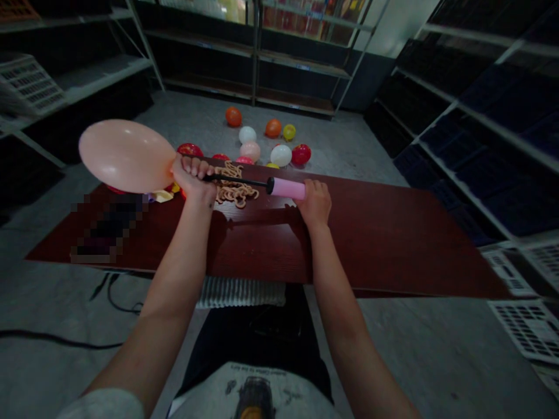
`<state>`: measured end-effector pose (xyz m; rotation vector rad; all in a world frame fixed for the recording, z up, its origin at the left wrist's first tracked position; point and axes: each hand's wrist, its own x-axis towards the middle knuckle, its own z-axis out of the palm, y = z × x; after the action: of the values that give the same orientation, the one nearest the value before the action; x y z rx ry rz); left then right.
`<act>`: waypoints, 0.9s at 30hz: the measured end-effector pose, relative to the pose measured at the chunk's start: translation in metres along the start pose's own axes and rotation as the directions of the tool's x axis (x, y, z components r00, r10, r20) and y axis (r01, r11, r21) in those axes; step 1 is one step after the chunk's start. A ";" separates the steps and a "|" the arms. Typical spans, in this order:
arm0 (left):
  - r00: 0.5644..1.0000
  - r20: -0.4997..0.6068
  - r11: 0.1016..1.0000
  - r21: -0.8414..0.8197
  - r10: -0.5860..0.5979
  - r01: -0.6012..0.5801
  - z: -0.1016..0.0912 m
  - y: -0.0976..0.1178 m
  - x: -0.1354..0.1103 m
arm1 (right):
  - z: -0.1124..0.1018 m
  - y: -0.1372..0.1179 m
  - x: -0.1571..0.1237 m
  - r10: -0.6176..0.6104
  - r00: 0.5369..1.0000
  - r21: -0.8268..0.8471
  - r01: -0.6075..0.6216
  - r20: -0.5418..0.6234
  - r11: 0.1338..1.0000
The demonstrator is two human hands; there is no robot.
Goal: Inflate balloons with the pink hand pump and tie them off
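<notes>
My left hand is closed around the neck of a peach balloon and the black tip of a hand pump. The balloon is inflated and sticks out to the left above the dark red table. My right hand grips the pink handle of the pump, whose black rod runs left to my other hand. Behind the pump lies a pile of limp tan balloons on the table.
Several inflated balloons, red, orange, white, pink and yellow, lie on the grey floor beyond the table. Metal shelving lines the left, back and right walls. White crates sit at the right. Black cables trail on the floor at the left.
</notes>
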<state>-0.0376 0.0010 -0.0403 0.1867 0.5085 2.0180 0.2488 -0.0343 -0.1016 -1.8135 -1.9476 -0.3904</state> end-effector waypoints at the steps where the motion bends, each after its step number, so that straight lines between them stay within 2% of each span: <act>1: 1.000 0.016 1.000 0.020 0.010 -0.010 -0.002 0.001 0.002 | -0.001 -0.001 0.000 -0.011 1.000 0.009 0.011 -0.003 1.000; 6: 0.999 0.039 0.997 0.069 0.028 -0.030 -0.003 0.000 0.001 | -0.003 -0.008 0.000 -0.049 0.998 0.019 0.048 0.038 0.999; 12: 0.998 0.035 0.996 0.074 -0.049 0.047 0.016 -0.012 -0.030 | -0.007 -0.024 -0.003 -0.147 0.985 0.063 0.142 0.093 0.988; 16: 0.992 0.054 0.989 0.100 -0.111 0.105 0.018 -0.030 -0.046 | -0.009 -0.041 -0.007 -0.176 0.978 0.114 0.164 0.112 0.980; 21: 0.982 0.101 0.985 0.087 -0.159 0.151 0.010 -0.041 -0.043 | -0.008 -0.049 -0.011 -0.206 0.969 0.161 0.185 0.132 0.970; 27: 0.989 0.083 0.990 0.074 -0.126 0.120 0.012 -0.029 -0.034 | -0.006 -0.052 -0.003 -0.232 0.967 0.144 0.215 0.107 0.966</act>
<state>0.0064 -0.0135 -0.0390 0.2785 0.5217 1.8652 0.1984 -0.0446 -0.0932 -1.5733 -2.2177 -0.2183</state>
